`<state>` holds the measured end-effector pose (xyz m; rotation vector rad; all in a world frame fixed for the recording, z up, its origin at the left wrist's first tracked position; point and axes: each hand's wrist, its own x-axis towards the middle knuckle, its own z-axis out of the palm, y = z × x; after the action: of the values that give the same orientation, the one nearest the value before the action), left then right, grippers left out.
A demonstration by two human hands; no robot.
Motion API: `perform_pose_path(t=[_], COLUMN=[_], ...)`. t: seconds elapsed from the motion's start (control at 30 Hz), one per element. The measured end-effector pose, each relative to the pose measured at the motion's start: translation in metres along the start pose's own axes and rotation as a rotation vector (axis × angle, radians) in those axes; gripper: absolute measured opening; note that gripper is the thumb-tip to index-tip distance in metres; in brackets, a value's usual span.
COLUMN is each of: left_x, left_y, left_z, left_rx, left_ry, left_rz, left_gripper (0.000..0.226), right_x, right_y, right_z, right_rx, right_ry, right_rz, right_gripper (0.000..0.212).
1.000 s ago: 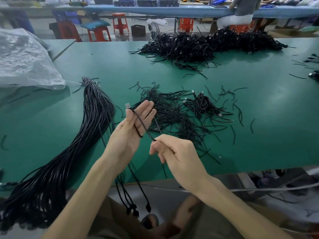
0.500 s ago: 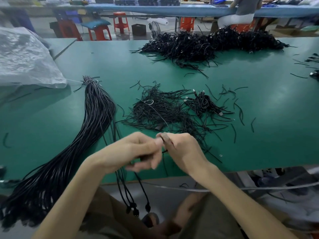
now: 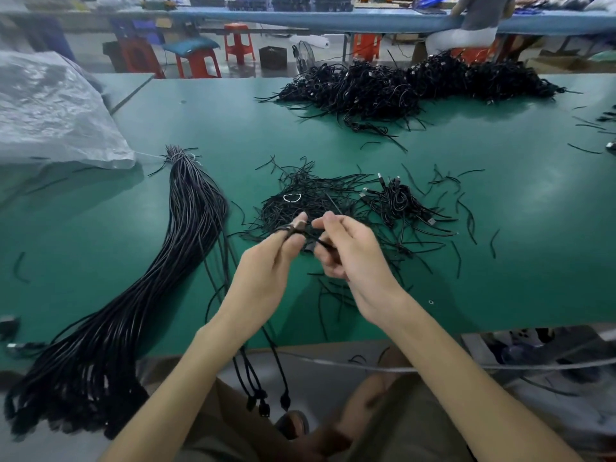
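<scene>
My left hand point(image 3: 266, 268) is raised above the green table point(image 3: 500, 261) with a thin black cable point(image 3: 300, 232) looped around its fingers. My right hand point(image 3: 353, 258) sits just right of it and pinches the same cable near the loop. Three cable ends with black plugs point(image 3: 266, 400) dangle below the table edge under my left wrist. The hands are slightly blurred.
A long bundle of black cables point(image 3: 160, 271) lies at my left, running off the front edge. Loose short ties and coiled cables point(image 3: 336, 201) are scattered behind my hands. A big heap of black cables point(image 3: 413, 85) lies far back. A grey plastic sack point(image 3: 50, 111) sits at the left.
My hands have risen and moved away from me over the table. The cable went from being stretched across my open left palm to being wound around its fingers.
</scene>
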<state>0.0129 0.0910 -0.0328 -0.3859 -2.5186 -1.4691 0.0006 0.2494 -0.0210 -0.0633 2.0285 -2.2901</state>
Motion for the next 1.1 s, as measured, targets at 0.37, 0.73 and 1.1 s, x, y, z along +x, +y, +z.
perform_pose_path(t=[0.37,0.73,1.1], left_x=[0.017,-0.011,-0.008], left_y=[0.025,0.019,0.026], left_z=[-0.008,-0.011,0.024], left_rx=[-1.422,0.013,-0.461], left_ry=[0.150,-0.497,0.008], left_rz=[-0.296,0.059,-0.032], left_gripper=[0.042,0.047,0.038], right_x=[-0.028,0.010,-0.011], right_y=[0.032,-0.003,-0.014], right_z=[0.024,-0.002,0.014], right_rx=[-0.052,-0.305,-0.127], right_ry=[-0.055,0.228,0.179], right_rz=[0.033,-0.382,-0.438], right_gripper=[0.038,0.026,0.023])
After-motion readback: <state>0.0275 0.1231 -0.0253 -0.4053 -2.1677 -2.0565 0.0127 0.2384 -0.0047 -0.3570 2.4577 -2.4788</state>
